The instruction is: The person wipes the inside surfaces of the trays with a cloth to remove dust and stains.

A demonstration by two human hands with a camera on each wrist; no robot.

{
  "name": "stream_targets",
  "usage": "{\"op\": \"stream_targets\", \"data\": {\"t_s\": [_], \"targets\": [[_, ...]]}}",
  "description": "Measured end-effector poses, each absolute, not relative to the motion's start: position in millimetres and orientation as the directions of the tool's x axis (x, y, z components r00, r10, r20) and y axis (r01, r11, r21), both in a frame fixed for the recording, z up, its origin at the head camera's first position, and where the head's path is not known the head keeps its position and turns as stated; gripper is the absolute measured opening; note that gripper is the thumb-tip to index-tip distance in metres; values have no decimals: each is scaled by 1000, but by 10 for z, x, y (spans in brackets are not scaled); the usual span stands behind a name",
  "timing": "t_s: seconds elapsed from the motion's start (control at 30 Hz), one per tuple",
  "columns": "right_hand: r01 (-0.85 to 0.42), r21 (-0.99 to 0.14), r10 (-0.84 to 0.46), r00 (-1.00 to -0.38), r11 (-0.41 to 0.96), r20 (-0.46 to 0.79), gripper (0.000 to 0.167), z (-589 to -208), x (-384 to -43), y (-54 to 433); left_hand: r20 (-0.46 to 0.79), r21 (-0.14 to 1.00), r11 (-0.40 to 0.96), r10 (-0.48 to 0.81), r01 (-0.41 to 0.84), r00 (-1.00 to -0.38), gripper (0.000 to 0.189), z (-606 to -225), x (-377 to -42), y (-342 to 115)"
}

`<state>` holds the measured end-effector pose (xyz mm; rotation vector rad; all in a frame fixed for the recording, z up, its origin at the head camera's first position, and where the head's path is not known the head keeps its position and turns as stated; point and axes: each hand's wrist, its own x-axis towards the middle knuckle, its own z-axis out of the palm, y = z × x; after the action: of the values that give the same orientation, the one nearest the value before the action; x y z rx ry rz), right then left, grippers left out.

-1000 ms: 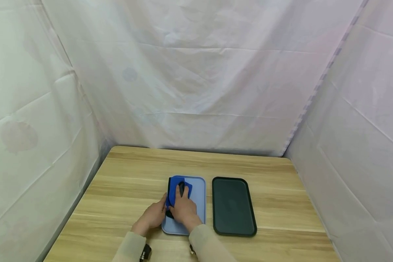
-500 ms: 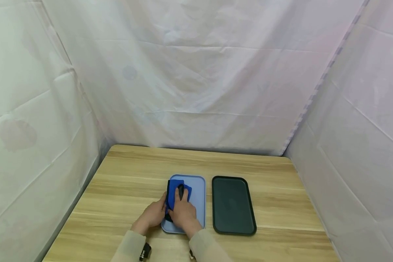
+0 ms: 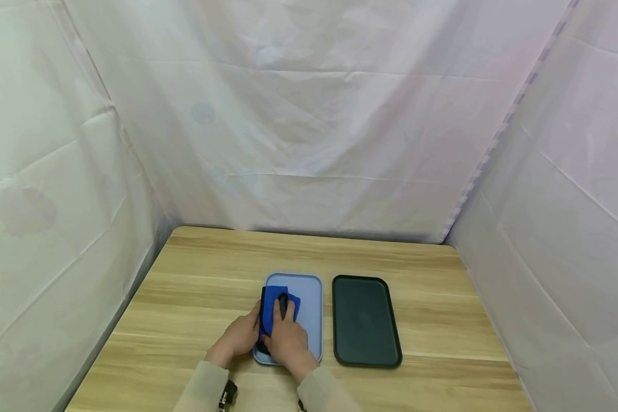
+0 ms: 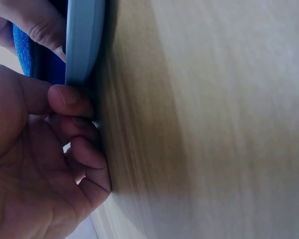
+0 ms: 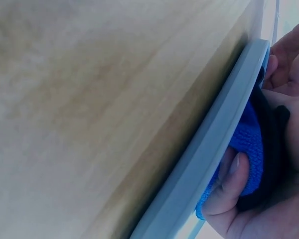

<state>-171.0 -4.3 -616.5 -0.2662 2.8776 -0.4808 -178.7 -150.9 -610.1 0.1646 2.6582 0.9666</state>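
No lettering, label, brand, number or sign can be read in any view. The small black device (image 3: pixel 229 393) near the head view's bottom edge bears pale marks, too tiny to make out.

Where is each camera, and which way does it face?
Head: on the head, facing forward and down; the blue tray, dark tray, left hand, right hand and sleeves show.
Left wrist: on that wrist, facing the blue tray's edge; both hands partly show.
Right wrist: on that wrist, facing the tray's rim; both hands partly show.
Wrist views share the blue cloth.
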Motion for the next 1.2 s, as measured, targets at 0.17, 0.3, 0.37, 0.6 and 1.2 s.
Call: {"op": "stream_targets", "data": {"t_s": [0.17, 0.3, 0.37, 0.6, 1.2], "targets": [[-140, -337, -212, -959, 931, -187, 94, -6167, -1672, -37, -239, 640, 769, 212, 10, -948, 58, -6135, -1791, -1514], [-144, -330, -216, -957, 933, -193, 94, -6152, -1637, -34, -237, 635, 772, 208, 11, -949, 57, -6139, -1795, -1515], [-147, -331, -220, -956, 932, -195, 94, -6141, -1619, -33, -240, 633, 774, 205, 6, -949, 57, -6137, -1794, -1515], [-142, -335, -223, -950, 931, -218, 95, -6134, -1575, -8, -238, 642, 767, 211, 10, -948, 57, -6130, -1781, -1511], [-266, -331, -348, -911, 905, -220, 95, -6123, -1638, 306, -246, 626, 780, 213, 13, -946, 56, -6129, -1789, -1528]]}}
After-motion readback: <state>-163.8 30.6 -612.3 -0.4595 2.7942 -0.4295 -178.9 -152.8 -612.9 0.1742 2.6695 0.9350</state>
